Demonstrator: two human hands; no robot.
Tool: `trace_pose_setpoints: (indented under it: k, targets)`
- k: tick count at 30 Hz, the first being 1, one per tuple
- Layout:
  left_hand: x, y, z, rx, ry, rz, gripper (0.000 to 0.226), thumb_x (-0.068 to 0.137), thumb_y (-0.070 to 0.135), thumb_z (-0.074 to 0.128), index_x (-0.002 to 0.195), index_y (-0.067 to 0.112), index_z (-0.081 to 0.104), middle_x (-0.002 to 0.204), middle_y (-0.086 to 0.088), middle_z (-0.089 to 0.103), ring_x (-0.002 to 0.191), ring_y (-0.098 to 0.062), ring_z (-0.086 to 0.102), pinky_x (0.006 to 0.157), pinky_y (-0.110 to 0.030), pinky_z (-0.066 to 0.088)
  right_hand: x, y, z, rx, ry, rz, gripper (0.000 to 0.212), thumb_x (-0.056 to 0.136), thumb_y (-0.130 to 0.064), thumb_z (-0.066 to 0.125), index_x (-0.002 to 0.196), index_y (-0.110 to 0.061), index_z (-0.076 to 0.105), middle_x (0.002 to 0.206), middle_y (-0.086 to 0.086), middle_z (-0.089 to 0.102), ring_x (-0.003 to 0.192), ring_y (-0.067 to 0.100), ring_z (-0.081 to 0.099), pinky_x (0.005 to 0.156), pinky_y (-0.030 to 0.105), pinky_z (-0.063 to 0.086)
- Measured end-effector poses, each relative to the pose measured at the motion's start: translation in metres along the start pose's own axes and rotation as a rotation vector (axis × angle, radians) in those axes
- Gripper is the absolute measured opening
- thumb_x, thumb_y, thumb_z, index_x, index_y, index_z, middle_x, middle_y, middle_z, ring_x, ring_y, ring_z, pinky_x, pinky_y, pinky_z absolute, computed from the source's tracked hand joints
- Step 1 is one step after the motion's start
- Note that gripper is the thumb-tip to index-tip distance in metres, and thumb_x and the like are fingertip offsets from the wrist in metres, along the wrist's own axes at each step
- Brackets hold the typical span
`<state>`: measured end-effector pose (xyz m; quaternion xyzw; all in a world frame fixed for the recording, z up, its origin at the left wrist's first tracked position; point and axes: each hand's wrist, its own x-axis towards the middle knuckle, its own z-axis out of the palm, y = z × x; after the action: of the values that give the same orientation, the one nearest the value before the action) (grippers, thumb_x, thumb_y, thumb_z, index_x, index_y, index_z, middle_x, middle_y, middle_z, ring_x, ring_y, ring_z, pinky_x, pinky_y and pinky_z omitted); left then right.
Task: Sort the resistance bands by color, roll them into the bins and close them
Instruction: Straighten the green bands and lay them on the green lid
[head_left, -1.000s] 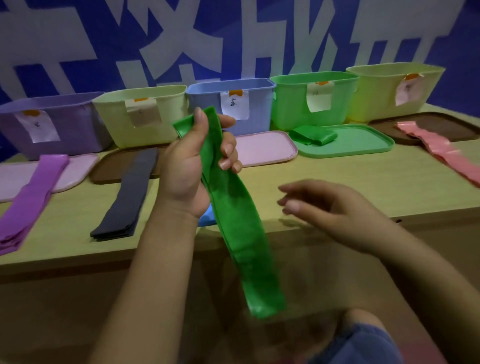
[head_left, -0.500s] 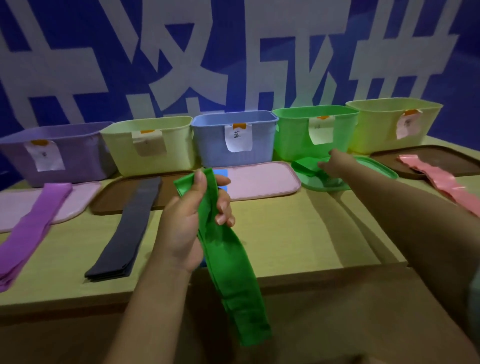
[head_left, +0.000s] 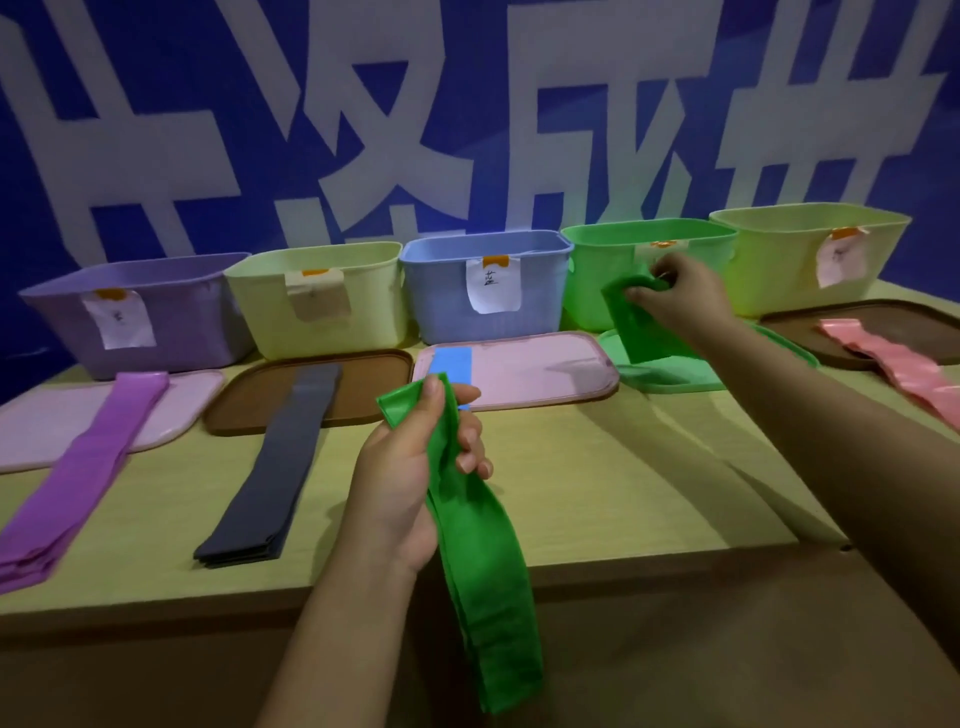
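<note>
Head view: left hand (head_left: 410, 483) grips limp flat green band (head_left: 483, 582); right hand (head_left: 675, 296) pinches folded green band (head_left: 644, 332)

Your two bare arms, nothing worn on either.

Your left hand (head_left: 410, 483) and your right hand (head_left: 675, 299) are both uncovered: no gloves, rings, watch or wristband show on them. Your forearms are bare all the way to the bottom and right edges of the view, with no sleeve or cuff in sight. Your fingernails are short and plain, without polish. The dim light hides finer marks on your arms.
</note>
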<state>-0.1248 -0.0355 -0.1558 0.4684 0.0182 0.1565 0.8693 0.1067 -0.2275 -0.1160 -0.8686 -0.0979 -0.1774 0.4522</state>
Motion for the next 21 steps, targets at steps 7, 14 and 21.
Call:
trace_pose_setpoints:
  k: [7, 14, 21]
  targets:
    - [-0.007, 0.004, 0.014, -0.046, 0.075, -0.044, 0.027, 0.076, 0.029, 0.060, 0.090, 0.006, 0.057, 0.071, -0.011, 0.069, 0.041, -0.010, 0.047, 0.046, -0.021, 0.045, -0.054, -0.080, -0.042, 0.567, -0.139, -0.061, 0.009, 0.088, -0.011, 0.063, 0.087, -0.012, 0.055, 0.082, 0.005, 0.061, 0.082, 0.021, 0.064, 0.074, 0.032, 0.055]
    - [-0.015, 0.013, 0.033, -0.133, 0.022, -0.074, 0.041, 0.079, 0.039, 0.057, 0.101, 0.005, 0.052, 0.100, -0.021, 0.071, 0.046, -0.012, 0.049, 0.047, -0.023, 0.048, -0.135, -0.114, -0.064, 0.823, -0.277, -0.195, 0.007, 0.085, -0.013, 0.062, 0.087, -0.009, 0.057, 0.071, 0.000, 0.066, 0.068, 0.015, 0.064, 0.063, 0.025, 0.054]
    - [-0.021, 0.019, 0.038, -0.106, 0.000, -0.082, 0.065, 0.076, 0.049, 0.062, 0.119, 0.000, 0.061, 0.111, -0.025, 0.066, 0.096, -0.034, 0.067, 0.079, -0.043, 0.056, -0.222, -0.083, -0.027, 0.974, -0.408, -0.268, 0.014, 0.073, -0.011, 0.068, 0.075, -0.023, 0.061, 0.085, -0.003, 0.069, 0.081, 0.008, 0.063, 0.070, 0.022, 0.051]
